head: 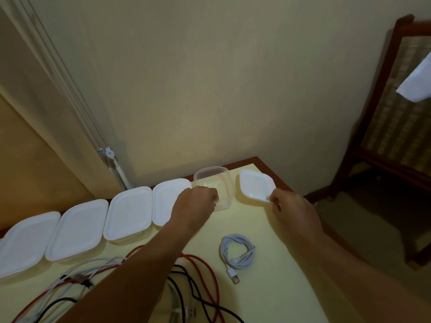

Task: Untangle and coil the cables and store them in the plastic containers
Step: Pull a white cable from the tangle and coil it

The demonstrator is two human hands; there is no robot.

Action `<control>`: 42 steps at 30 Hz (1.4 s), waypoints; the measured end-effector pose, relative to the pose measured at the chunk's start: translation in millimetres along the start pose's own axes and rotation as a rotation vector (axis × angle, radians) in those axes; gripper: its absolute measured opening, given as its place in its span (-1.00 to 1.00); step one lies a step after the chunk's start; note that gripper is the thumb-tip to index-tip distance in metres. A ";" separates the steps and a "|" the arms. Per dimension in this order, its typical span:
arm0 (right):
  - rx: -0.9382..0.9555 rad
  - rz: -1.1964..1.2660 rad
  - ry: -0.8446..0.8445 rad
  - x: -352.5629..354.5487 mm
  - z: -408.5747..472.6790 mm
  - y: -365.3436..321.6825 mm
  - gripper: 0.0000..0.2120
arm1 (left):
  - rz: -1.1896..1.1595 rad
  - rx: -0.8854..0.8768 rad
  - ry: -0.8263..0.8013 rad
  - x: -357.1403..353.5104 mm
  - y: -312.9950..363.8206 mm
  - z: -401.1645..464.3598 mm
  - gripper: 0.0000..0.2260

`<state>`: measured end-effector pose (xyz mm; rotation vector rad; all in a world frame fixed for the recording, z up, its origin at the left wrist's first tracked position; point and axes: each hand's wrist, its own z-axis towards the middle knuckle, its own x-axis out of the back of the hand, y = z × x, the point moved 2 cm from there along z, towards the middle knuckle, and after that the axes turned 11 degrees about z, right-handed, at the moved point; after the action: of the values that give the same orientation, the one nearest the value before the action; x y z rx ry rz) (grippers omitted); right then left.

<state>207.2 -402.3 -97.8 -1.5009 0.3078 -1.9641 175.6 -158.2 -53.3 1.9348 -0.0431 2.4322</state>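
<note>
Progress: early, one white cable (236, 252) coiled on table (268, 229), not yet stored.
Left hand (198, 203): fingers curled on open container (213, 183).
Right hand (293, 210): fingers pinching lid (255, 186).
Left: tangle (193, 271), four closed containers (127, 212).

This was a room in a home, not a workplace. The plain cream-painted wall (186, 89) met a pale yellow-topped desk with a dark wooden edge (275, 173), pushed into a corner. To the right stood a dark brown wooden chair with a woven cane back (396, 108) — ordinary household furniture — with a white cloth (417, 85) draped over it. At the left hung the slats of a cream vertical window blind (60, 85) with a white plastic cord fitting (108, 153) at its foot. The light was dim and warm — domestic rather than office lighting.
</note>
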 end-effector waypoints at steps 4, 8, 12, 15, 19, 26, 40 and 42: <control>0.082 -0.008 -0.033 -5.4 -10.9 -1.1 -0.85 | -0.123 0.083 0.106 12.2 0.0 7.0 -0.87; 0.138 0.092 -0.113 -20.0 -13.3 -18.9 -0.80 | -0.139 0.041 0.148 23.7 10.8 5.6 -0.89; 0.136 0.175 -0.164 -33.7 -9.4 -28.4 -0.77 | -0.108 -0.024 0.158 17.1 23.1 -7.0 -0.84; 0.082 0.285 -0.147 -39.4 -7.1 -27.9 -0.80 | -0.108 -0.010 0.139 5.8 21.9 -16.0 -0.83; -0.026 0.448 -0.084 -41.2 -11.6 -28.3 -0.79 | -0.108 -0.003 0.140 -1.0 22.1 -18.7 -0.83; -0.158 0.532 -0.028 -46.8 -17.2 -26.4 -0.80 | -0.142 0.017 0.078 -11.4 29.8 -17.5 -0.80; -0.082 0.547 -0.006 -38.2 -29.9 -32.3 -0.84 | -0.250 0.203 0.194 -59.0 18.0 -103.3 -0.76; -0.060 0.529 -0.039 -40.0 -32.4 -32.5 -0.79 | -0.171 0.223 0.197 -67.7 18.9 -105.8 -0.70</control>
<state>171.8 -359.1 -121.9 -1.3215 0.6760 -1.5135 87.1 -173.2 -143.1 1.6790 0.3978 2.5885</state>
